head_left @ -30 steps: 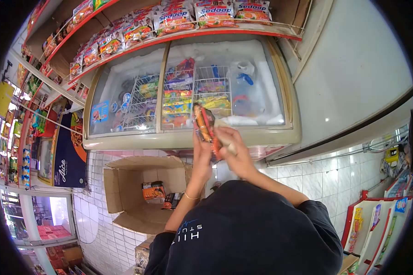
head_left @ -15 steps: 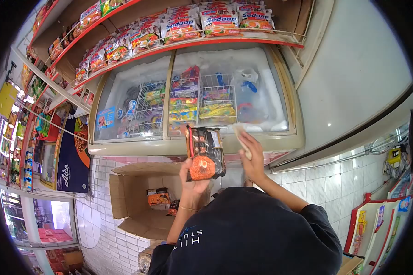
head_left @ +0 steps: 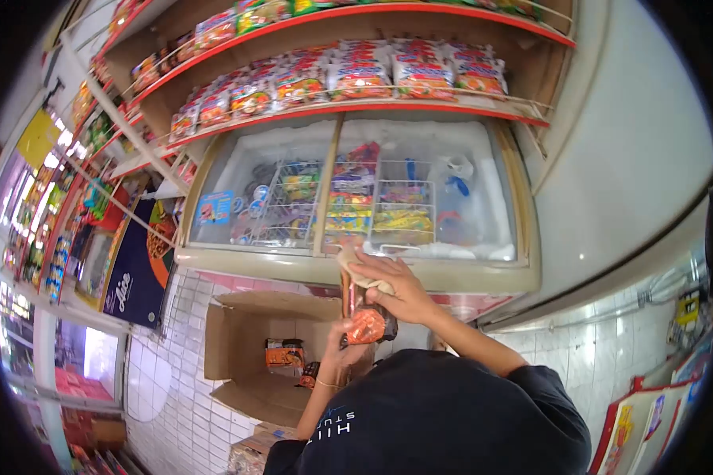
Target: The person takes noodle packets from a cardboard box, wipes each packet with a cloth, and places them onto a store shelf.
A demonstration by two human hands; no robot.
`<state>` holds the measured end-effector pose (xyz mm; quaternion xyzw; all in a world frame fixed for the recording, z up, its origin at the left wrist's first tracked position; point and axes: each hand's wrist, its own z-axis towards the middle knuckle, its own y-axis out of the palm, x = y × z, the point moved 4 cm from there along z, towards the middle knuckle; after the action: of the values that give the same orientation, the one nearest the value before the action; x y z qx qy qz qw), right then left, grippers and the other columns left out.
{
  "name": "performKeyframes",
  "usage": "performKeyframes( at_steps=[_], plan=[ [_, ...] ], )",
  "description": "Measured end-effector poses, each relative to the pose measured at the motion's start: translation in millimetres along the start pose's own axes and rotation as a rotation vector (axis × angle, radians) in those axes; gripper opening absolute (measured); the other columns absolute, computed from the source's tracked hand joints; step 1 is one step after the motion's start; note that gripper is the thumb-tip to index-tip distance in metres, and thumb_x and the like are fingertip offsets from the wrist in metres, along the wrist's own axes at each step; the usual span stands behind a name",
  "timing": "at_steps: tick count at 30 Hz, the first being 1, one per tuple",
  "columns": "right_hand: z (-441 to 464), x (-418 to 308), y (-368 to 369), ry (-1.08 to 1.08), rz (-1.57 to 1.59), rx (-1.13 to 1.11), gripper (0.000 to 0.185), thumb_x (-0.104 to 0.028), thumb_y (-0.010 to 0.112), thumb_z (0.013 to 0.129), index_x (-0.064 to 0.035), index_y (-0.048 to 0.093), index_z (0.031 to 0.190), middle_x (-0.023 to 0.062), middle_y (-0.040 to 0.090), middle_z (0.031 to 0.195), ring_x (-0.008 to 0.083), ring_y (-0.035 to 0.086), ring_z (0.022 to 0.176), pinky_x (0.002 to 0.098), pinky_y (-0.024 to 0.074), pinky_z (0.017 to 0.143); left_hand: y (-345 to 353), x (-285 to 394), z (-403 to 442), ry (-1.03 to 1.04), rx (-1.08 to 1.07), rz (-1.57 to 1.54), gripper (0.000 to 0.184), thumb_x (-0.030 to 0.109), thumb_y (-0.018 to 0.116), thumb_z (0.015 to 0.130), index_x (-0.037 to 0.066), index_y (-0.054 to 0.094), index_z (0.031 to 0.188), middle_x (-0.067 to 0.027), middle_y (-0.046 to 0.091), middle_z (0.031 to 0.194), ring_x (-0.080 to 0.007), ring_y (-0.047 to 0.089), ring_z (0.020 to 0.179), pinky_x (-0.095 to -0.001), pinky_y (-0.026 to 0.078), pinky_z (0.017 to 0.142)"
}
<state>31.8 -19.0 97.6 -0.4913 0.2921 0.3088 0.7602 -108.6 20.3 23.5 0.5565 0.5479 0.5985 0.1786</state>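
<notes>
The scene is brightly and evenly lit, with daylight burning out white in the window at left; shadow dulls the inside of the carton; small glints sit on the freezer's rim and the pale floor tiles; the packet and left hand look smeared; shelf edges bow strongly towards black, rounded corners.

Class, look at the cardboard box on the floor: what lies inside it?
Inside the cardboard box lies an orange-and-black packet. The forearm partly covers another beside it.
</notes>
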Motion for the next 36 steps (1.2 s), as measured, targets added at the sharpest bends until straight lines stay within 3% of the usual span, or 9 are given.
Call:
performKeyframes(
  at_steps=[4, 7, 12, 16, 19, 23, 28, 32, 36],
  plan=[
    [5, 23, 13, 0.105, 0.194, -0.084, 0.042, -0.031, 0.045, 0.088, -0.0098, 0.044, 0.124, 0.0075, 0.042, 0.131, 0.0255, 0.037, 0.122, 0.0476, 0.0177, 0.102, -28, -3, -6, 0.042, -0.032, 0.113, 0.054, 0.034, 0.056, 0.069, -0.001, 0.051, 0.109, -0.0155, 0.057, 0.103, -0.0249, 0.057, 0.089, -0.0363, 0.045, 0.081],
    [-7, 21, 27, -0.002, 0.273, -0.014, 0.045, -0.032, 0.047, 0.088, -0.0028, 0.045, 0.122, 0.0145, 0.038, 0.132, 0.0257, 0.035, 0.123, 0.0332, 0.0239, 0.101, -18, 3, -9, 0.196, 0.001, -0.318, 0.053, 0.038, 0.056, 0.07, 0.001, 0.052, 0.108, -0.0161, 0.056, 0.105, -0.0288, 0.056, 0.092, -0.0419, 0.044, 0.083],
    [-35, 13, 51, -0.023, 0.391, -0.096, 0.043, -0.022, 0.052, 0.086, -0.0074, 0.044, 0.125, 0.0128, 0.037, 0.133, 0.0233, 0.035, 0.123, 0.0306, 0.0288, 0.098, 3, 17, -33, 0.382, 0.064, -0.365, 0.051, 0.036, 0.057, 0.071, 0.002, 0.051, 0.108, -0.0137, 0.057, 0.103, -0.0278, 0.055, 0.094, -0.0408, 0.042, 0.086],
    [-46, 0, 58, -0.097, 0.431, -0.248, 0.042, -0.017, 0.051, 0.086, -0.0013, 0.043, 0.124, 0.0154, 0.041, 0.129, 0.0239, 0.036, 0.122, 0.0301, 0.0264, 0.099, 15, 10, -39, 0.598, 0.221, -0.277, 0.051, 0.027, 0.057, 0.073, 0.004, 0.044, 0.116, -0.0098, 0.054, 0.102, -0.0209, 0.054, 0.09, -0.0343, 0.044, 0.081],
    [-58, 3, 61, 0.179, 0.709, -0.437, 0.043, -0.019, 0.048, 0.089, 0.0009, 0.039, 0.126, 0.011, 0.043, 0.126, 0.0168, 0.04, 0.115, 0.0278, 0.0286, 0.096, 36, -3, -46, 0.86, 0.545, 0.199, 0.073, 0.003, 0.053, 0.074, 0.011, 0.013, 0.135, -0.0085, 0.042, 0.117, -0.0148, 0.048, 0.091, -0.028, 0.042, 0.08],
    [-71, 4, 40, 0.408, 0.932, -0.596, 0.046, -0.025, 0.043, 0.092, -0.0003, 0.034, 0.13, 0.005, 0.042, 0.125, 0.0121, 0.037, 0.114, 0.0255, 0.0281, 0.095, 52, -24, -45, 1.16, 0.71, 0.616, 0.082, 0.007, 0.064, 0.07, 0.006, 0.014, 0.135, -0.0136, 0.035, 0.124, -0.021, 0.039, 0.112, -0.0308, 0.034, 0.093],
    [-91, 17, 36, 0.529, 1.063, -0.677, 0.04, -0.026, 0.046, 0.091, 0.0008, 0.043, 0.119, 0.0029, 0.054, 0.1, 0.0107, 0.049, 0.088, 0.0255, 0.0396, 0.077, 67, -42, -78, 1.279, 1.058, 1.061, 0.085, 0.02, 0.069, 0.064, 0.002, 0.022, 0.133, -0.0188, 0.034, 0.123, -0.0304, 0.035, 0.114, -0.0371, 0.028, 0.097],
    [-92, 0, 33, 0.548, 1.182, -0.941, 0.042, -0.023, 0.05, 0.088, 0.0041, 0.043, 0.119, 0.0094, 0.054, 0.109, 0.0176, 0.052, 0.099, 0.0306, 0.0405, 0.085, 77, -60, -112, 1.278, 1.216, 1.143, 0.084, 0.018, 0.069, 0.064, 0.002, 0.023, 0.133, -0.0181, 0.035, 0.122, -0.0296, 0.036, 0.114, -0.0368, 0.028, 0.097],
    [-90, -20, 29, 0.514, 1.259, -1.083, 0.04, -0.024, 0.05, 0.088, 0.0039, 0.043, 0.117, 0.011, 0.054, 0.108, 0.0195, 0.053, 0.099, 0.0319, 0.0414, 0.086, 56, -74, -148, 1.295, 1.294, 0.776, 0.083, 0.015, 0.068, 0.066, 0.003, 0.023, 0.134, -0.0157, 0.037, 0.119, -0.0242, 0.041, 0.107, -0.0351, 0.032, 0.094]
  ],
)
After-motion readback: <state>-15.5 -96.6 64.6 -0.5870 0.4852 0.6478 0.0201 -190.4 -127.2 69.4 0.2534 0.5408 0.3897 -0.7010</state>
